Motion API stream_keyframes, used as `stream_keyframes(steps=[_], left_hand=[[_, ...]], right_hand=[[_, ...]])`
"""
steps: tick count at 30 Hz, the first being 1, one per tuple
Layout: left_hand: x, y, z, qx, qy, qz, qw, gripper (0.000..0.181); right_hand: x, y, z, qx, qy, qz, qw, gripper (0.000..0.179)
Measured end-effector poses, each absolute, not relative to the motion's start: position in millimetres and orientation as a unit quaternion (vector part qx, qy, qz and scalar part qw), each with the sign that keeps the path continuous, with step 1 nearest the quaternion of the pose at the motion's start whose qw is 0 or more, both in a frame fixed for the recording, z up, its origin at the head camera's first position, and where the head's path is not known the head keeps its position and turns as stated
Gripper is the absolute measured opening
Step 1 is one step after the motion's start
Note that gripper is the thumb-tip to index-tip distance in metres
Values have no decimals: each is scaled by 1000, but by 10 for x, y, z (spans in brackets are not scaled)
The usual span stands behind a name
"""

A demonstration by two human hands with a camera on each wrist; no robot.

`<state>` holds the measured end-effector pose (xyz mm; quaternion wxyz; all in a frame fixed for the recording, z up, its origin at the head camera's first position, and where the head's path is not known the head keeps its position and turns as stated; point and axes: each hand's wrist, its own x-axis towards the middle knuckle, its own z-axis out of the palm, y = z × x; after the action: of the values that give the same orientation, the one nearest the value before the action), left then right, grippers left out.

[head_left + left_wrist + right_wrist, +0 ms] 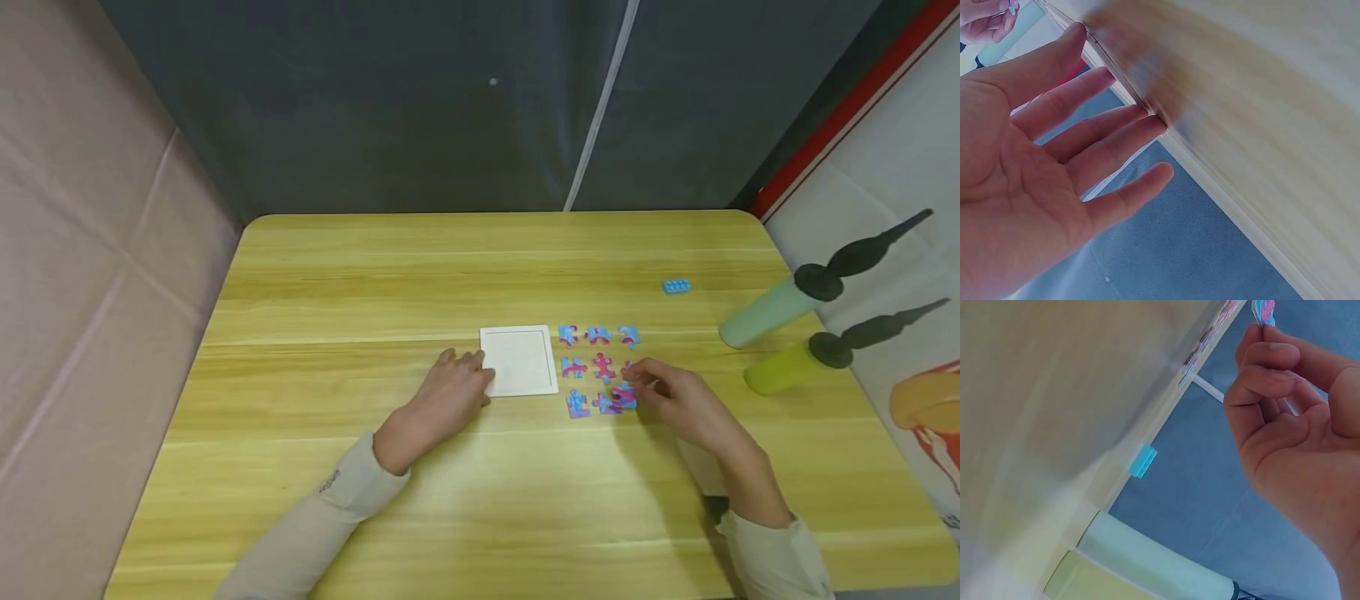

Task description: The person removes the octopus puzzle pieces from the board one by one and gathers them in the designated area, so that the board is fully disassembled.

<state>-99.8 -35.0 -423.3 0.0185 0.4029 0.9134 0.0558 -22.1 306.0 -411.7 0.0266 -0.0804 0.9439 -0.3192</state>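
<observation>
A white square puzzle tray (pixel 519 363) lies flat on the table. Fingers of my left hand (pixel 452 388) touch its left edge; in the left wrist view that hand's fingers (pixel 1110 150) are extended and hold nothing. To the right of the tray, several pink-and-blue jigsaw pieces (pixel 603 367) are laid out in rows. Above the right end of these rows is my right hand (pixel 684 407), with thumb and fingers pinching a jigsaw piece (pixel 1265 311) seen edge-on in the right wrist view. The hand partly covers a piece in the middle row.
A blue toy brick (pixel 677 287) sits farther back on the right. Two cylinders, pale green (pixel 768 314) and yellow-green (pixel 787 368), with dark tops lie at the table's right side. A dark curtain (pixel 420 108) hangs behind the wooden table (pixel 337 275).
</observation>
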Motion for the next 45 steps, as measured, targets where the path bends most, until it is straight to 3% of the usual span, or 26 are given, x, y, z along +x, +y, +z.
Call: stream_keyframes(steps=[12, 19, 45], left_hand=[[-1014, -341, -4243, 400, 915, 46, 25, 19], [-1016, -344, -4251, 401, 914, 55, 24, 18], [-1021, -345, -4246, 399, 915, 58, 5, 15]], right_hand=[[-181, 3137, -4100, -40, 942, -326, 62, 22], [-173, 3181, -4101, -25, 948, -312, 64, 15], [-273, 3265, -4116, -17, 955, -275, 113, 16]])
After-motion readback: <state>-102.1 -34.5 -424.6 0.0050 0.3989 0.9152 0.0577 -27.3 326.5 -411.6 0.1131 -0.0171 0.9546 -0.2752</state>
